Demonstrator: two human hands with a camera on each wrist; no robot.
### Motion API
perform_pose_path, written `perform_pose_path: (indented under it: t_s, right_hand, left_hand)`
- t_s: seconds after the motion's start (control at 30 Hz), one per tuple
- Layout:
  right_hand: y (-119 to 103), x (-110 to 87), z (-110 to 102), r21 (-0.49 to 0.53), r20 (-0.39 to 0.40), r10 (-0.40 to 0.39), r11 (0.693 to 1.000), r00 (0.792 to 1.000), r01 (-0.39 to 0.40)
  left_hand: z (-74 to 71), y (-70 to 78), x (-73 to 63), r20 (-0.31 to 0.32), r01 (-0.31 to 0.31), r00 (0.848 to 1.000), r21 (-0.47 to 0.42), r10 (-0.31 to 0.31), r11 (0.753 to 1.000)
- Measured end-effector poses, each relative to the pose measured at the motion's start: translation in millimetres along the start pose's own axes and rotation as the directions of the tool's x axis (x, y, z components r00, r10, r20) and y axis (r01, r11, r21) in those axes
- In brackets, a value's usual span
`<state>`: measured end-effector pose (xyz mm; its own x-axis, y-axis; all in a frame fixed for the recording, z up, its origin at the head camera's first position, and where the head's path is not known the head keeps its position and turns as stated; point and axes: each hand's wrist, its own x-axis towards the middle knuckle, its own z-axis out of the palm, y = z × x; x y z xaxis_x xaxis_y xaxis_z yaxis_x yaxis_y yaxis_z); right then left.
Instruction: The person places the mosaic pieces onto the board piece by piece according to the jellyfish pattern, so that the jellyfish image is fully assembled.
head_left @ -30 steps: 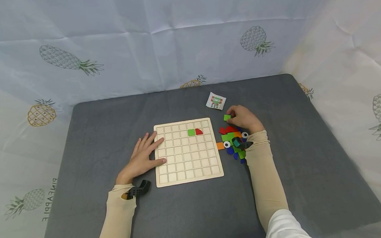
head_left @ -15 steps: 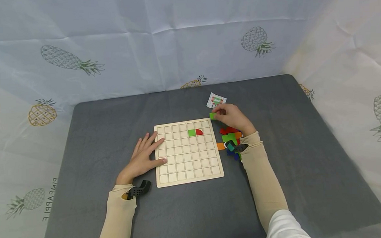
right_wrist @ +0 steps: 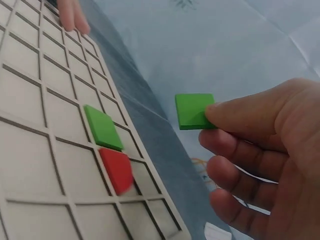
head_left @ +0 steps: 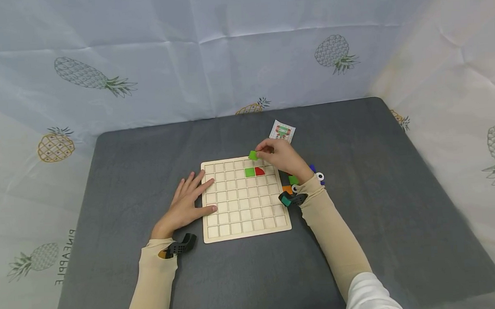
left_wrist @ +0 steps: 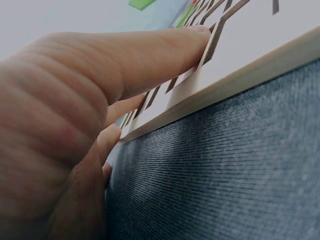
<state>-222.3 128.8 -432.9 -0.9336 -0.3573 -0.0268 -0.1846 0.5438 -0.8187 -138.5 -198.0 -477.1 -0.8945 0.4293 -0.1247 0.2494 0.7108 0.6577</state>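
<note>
Your right grip [head_left: 284, 157] is closed to the thickness of a green tile [right_wrist: 194, 111], pinching its edge between thumb and fingers. You hold that tile in the air by the far edge of the board [head_left: 238, 215], clear of the surface. Your left grip [head_left: 183, 208] is spread wide and has hold of nothing; its thumb and forefinger rest on the board across the left edge. In the second row from the far side, a green square [head_left: 249, 172] and a red quarter-round [head_left: 260, 171] fill neighbouring cells, red on the right. Past the far right corner, a card [head_left: 284, 130] lies on the counter [head_left: 228, 284], partly hidden by your right grip. More pieces [head_left: 293, 180] lie beside the board's right edge, partly covered by your right wrist.
</note>
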Motion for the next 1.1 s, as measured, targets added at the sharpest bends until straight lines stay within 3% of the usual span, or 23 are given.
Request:
perform_pose_path:
  t_s: [0.47,0.9,1.1]
  right_hand:
    - [-10,4.8,33,-0.1,0.055,-0.014,0.995,0.998,0.02]
    - [-13,8.9,46,-0.243,0.126,-0.014,0.969,0.992,0.045]
    - [-14,8.4,49,-0.293,0.129,-0.039,0.953,0.991,0.076]
  left_hand:
    - [0.5,-1.4,0.4,-0.004,-0.005,1.0,0.001,0.005,1.0]
    - [-0.2,0.1,0.7,0.015,0.019,1.0,0.014,-0.019,1.0]
    - [-0.3,-0.6,0.0,0.003,0.002,1.0,0.008,-0.002,1.0]
